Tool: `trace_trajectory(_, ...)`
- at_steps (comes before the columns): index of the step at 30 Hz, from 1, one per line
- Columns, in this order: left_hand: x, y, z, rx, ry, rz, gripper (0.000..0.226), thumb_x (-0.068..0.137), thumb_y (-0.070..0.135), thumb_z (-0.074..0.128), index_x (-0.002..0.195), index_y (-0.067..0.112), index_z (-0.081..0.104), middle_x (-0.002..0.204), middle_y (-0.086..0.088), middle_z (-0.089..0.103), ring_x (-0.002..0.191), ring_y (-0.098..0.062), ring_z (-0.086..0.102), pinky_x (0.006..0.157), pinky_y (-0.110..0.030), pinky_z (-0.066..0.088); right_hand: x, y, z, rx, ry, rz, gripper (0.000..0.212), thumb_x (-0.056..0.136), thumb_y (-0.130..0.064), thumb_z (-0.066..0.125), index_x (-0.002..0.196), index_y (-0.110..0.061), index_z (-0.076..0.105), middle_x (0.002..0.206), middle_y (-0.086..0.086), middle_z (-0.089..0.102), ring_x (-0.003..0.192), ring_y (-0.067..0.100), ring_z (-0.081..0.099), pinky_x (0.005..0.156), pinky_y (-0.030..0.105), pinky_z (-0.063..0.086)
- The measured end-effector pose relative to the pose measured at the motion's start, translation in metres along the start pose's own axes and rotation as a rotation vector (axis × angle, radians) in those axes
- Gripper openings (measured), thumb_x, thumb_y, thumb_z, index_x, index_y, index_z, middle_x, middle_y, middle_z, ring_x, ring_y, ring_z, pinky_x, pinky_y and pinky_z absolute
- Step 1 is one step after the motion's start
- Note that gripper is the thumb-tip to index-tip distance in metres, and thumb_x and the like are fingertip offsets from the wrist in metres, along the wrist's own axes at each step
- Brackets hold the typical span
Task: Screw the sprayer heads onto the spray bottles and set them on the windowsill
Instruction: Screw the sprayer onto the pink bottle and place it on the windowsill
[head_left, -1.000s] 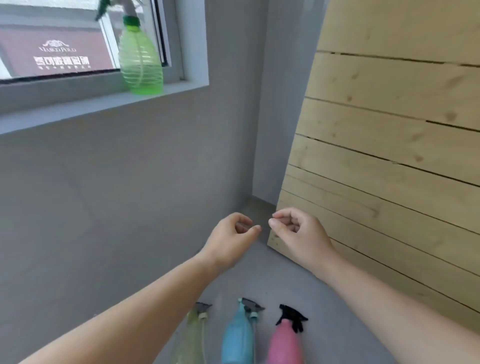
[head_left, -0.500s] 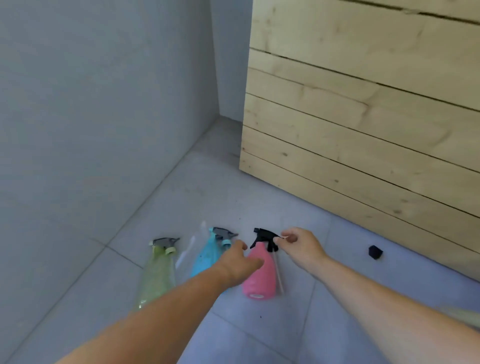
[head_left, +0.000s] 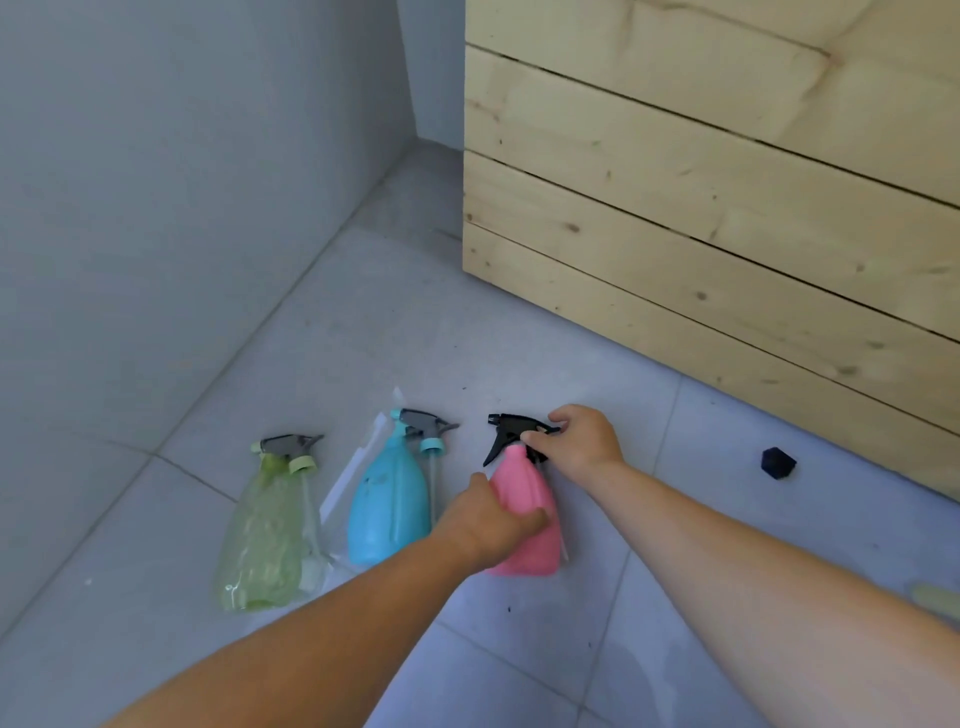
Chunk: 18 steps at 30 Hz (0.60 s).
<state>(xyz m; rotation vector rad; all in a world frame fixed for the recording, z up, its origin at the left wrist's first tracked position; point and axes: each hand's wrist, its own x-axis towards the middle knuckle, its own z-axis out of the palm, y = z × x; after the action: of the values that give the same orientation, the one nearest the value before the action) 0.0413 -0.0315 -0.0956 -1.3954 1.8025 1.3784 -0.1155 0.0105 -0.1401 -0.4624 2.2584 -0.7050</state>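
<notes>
The pink bottle (head_left: 524, 519) lies on the grey floor tiles (head_left: 363, 338), its body gripped by the left hand (head_left: 488, 525). The right hand (head_left: 582, 441) pinches the black sprayer head (head_left: 511, 431) at its neck. The blue bottle (head_left: 387, 499) and green bottle (head_left: 262, 540) lie just beside, to the left.

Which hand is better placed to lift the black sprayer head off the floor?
Right hand: its grip already touches the black sprayer head, while the left hand rests on the pink bottle.

A pink bottle (head_left: 524, 519) with a black sprayer (head_left: 511, 431), a blue bottle (head_left: 387, 499) and a pale green bottle (head_left: 262, 535) are lying on grey floor tiles (head_left: 363, 338) beside pale knotty wooden planks (head_left: 701, 197).
</notes>
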Motion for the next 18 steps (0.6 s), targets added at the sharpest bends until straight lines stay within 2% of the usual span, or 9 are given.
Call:
trace_trajectory(3,-0.002,0.000,0.001,-0.121,-0.034,-0.043,0.076,0.083,0.056,0.072,0.136,0.014,0.040,0.132,-0.006,0.054,0.114,-0.033,0.061,0.082,-0.048,0.065,0.006,0.003,0.002,-0.006,0.011,-0.002,0.036,0.070,-0.030,0.086,0.094,-0.005,0.074,0.096,0.011,0.076,0.092,0.029,0.070,0.083,0.036,0.054)
trace_trajectory(6,-0.006,-0.004,0.002,-0.218,-0.038,-0.071,0.075,0.084,0.053,0.074,0.138,0.015,0.039,0.135,-0.005,0.052,0.119,-0.033,0.059,0.085,-0.051,0.064,0.009,0.002,0.004,-0.032,-0.022,0.013,0.031,0.069,-0.027,0.085,0.082,-0.001,0.074,0.087,0.018,0.076,0.081,0.032,0.071,0.072,0.036,0.055)
trace_trajectory(8,-0.009,-0.008,0.003,-0.250,-0.047,-0.074,0.074,0.084,0.051,0.075,0.138,0.015,0.039,0.133,-0.004,0.052,0.119,-0.033,0.059,0.087,-0.051,0.063,0.009,0.002,0.004,-0.050,-0.063,0.043,0.036,0.068,-0.029,0.084,0.074,0.004,0.071,0.073,0.021,0.070,0.065,0.028,0.062,0.060,0.033,0.047)
trace_trajectory(10,-0.013,-0.012,0.003,-0.293,-0.063,-0.070,0.072,0.083,0.050,0.077,0.137,0.018,0.040,0.132,-0.002,0.052,0.118,-0.032,0.060,0.089,-0.052,0.063,0.008,0.000,0.002,-0.049,-0.110,0.063,0.033,0.068,-0.030,0.084,0.068,-0.001,0.069,0.064,0.013,0.058,0.062,0.020,0.049,0.059,0.031,0.040)
trace_trajectory(13,-0.022,-0.014,-0.001,-0.363,-0.084,-0.043,0.065,0.082,0.051,0.079,0.127,0.023,0.041,0.123,0.002,0.055,0.114,-0.028,0.063,0.087,-0.049,0.064,0.001,-0.006,-0.005,0.047,-0.160,0.067,0.026,0.069,-0.022,0.084,0.070,-0.011,0.060,0.069,0.013,0.059,0.065,0.021,0.054,0.063,0.038,0.048)
trace_trajectory(15,-0.029,-0.013,-0.007,-0.405,-0.096,-0.012,0.066,0.081,0.051,0.080,0.128,0.025,0.041,0.114,0.008,0.055,0.112,-0.025,0.064,0.085,-0.047,0.065,-0.004,-0.013,-0.016,0.084,-0.159,0.050,0.027,0.072,-0.015,0.082,0.073,-0.013,0.055,0.070,0.012,0.063,0.063,0.022,0.061,0.062,0.036,0.049)
trace_trajectory(18,-0.045,-0.010,-0.024,-0.482,-0.101,0.047,0.075,0.080,0.051,0.081,0.138,0.024,0.043,0.115,0.012,0.055,0.111,-0.021,0.066,0.083,-0.048,0.066,-0.014,-0.036,-0.039,0.112,-0.157,-0.015,0.013,0.079,-0.008,0.077,0.088,-0.004,0.068,0.074,0.013,0.067,0.067,0.025,0.065,0.065,0.034,0.050)
